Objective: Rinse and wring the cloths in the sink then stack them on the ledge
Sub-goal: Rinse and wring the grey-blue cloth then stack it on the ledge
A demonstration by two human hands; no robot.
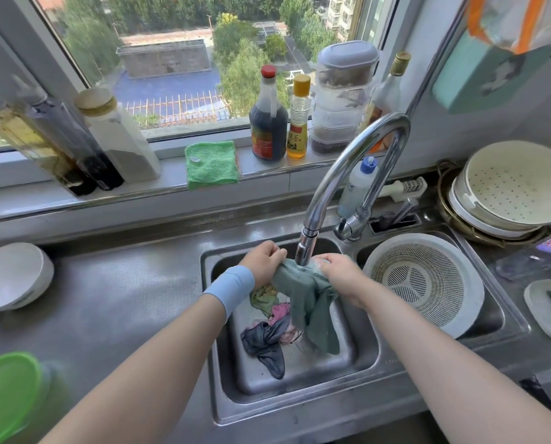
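We hold the grey-green cloth [312, 306] bunched under the tap spout [306, 251], near the sink's [222, 395] back wall. Our left hand [263, 259] and right hand [341, 274] are each clenched on its upper edge. Other cloths [267, 338] lie crumpled on the basin floor. A folded green cloth [211, 165] sits on the ledge [75, 203], beside a dark bottle [268, 123] whose red label we cannot read.

The spout [304, 251] hides part of the held cloth [312, 306]; the green lid [8, 392] is cropped.

bare forearms, light blue wristband [232, 287] on left wrist
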